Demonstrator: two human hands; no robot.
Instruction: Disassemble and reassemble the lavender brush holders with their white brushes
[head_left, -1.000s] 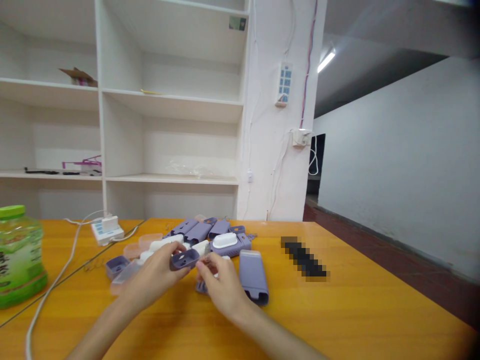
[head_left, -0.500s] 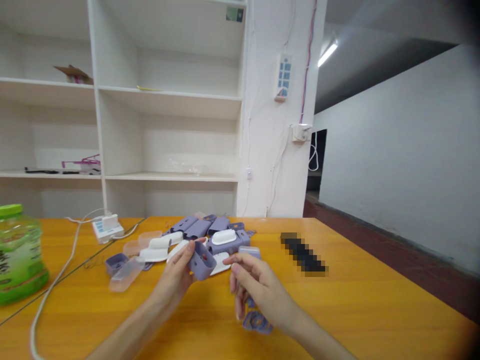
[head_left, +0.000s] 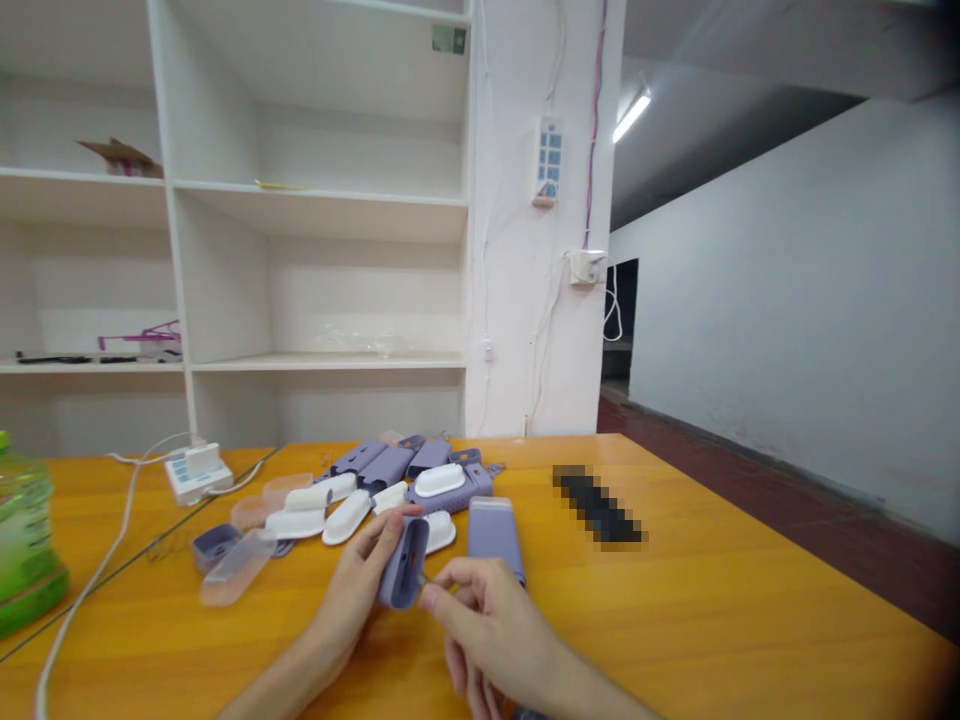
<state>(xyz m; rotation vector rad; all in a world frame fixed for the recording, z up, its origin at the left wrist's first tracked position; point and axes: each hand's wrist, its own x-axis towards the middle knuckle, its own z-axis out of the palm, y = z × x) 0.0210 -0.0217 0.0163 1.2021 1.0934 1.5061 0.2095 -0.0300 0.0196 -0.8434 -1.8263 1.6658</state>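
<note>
My left hand [head_left: 369, 565] is closed around a hollow purple plastic casing [head_left: 405, 570], tilted with its open end towards me. My right hand [head_left: 499, 625] is beside that opening, thumb and forefinger pinched on something small and thin that I cannot make out. Just behind the right hand is a purple case [head_left: 495, 535] with a paler top. Beyond the left hand, a white oval brush-like part [head_left: 439, 532] lies on the table, with another white oval part [head_left: 347, 517] to its left. A dark purple piece shows partly below the right hand.
Several purple casings [head_left: 386, 466] and white parts are heaped at the table's [head_left: 712, 600] back. A translucent cover [head_left: 238, 568] lies left, near a small purple tray [head_left: 217, 545]. A power strip [head_left: 198, 474] with a white cable and a green-lidded jar [head_left: 26, 545] stand farther left. A blurred-out dark object [head_left: 598, 505] lies right.
The casing in my left hand has come lower and turned more upright. My right hand has moved down and in to its opening, fingertips now pinched; more of the purple case behind shows.
</note>
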